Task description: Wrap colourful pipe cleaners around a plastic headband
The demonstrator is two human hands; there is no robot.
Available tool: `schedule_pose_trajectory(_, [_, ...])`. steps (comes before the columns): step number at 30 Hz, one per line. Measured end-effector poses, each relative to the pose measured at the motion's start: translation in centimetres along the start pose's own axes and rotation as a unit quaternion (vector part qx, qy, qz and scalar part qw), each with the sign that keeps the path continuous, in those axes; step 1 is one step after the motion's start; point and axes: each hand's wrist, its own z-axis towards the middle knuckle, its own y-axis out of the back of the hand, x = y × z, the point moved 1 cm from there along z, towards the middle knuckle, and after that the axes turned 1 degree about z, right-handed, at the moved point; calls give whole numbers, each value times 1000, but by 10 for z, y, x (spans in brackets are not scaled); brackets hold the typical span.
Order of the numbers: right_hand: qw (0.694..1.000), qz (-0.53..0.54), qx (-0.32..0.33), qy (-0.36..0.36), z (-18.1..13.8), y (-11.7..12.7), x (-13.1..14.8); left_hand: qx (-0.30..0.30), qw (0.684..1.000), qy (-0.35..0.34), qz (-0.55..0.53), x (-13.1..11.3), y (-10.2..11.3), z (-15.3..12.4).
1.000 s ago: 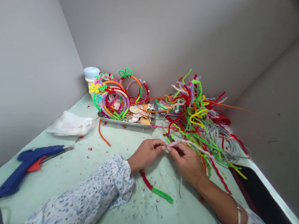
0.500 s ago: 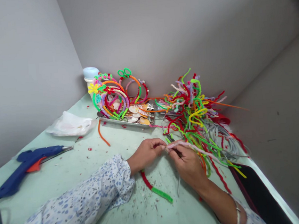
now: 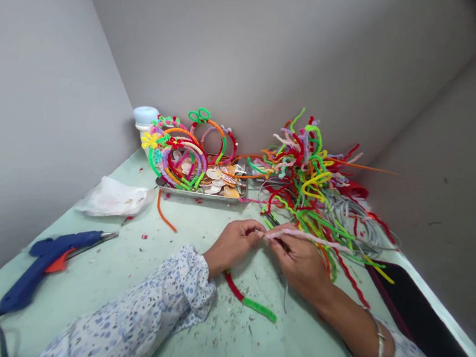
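At nine o'clock lies the glue gun (image 3: 33, 274). Your left hand (image 3: 232, 247) pinches the tip of the pale pipe cleaner (image 3: 317, 238); your right hand (image 3: 301, 262) clasps it, tail toward four o'clock. Seemingly you're twisting; next calls for a steady pinch.

No lettering can be read anywhere; no label, brand, number or sign is legible.

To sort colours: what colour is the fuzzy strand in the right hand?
The strand is pale pink, in the head view.
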Motion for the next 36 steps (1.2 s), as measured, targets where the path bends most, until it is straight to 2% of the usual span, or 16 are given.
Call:
schedule_pose_trajectory(4, [999,-11,-26,-32,1,-1,0,-6,1000,15,-20,-1,1,2])
schedule_pose_trajectory(9, [996,-53,-15,-74,1,-3,-5,-12,999,20,-31,-1,1,3])
schedule_pose_trajectory(18, [997,-55,-30,-45,4,0,-3,-14,1000,11,-8,-3,2,1])
schedule_pose_trajectory(28, [999,-8,1,-39,1,-1,-5,-12,1000,29,3,2,1,1])
schedule_pose_trajectory(36, [999,-32,28,17,1,4,-2,-12,999,32,-8,6,0,2])
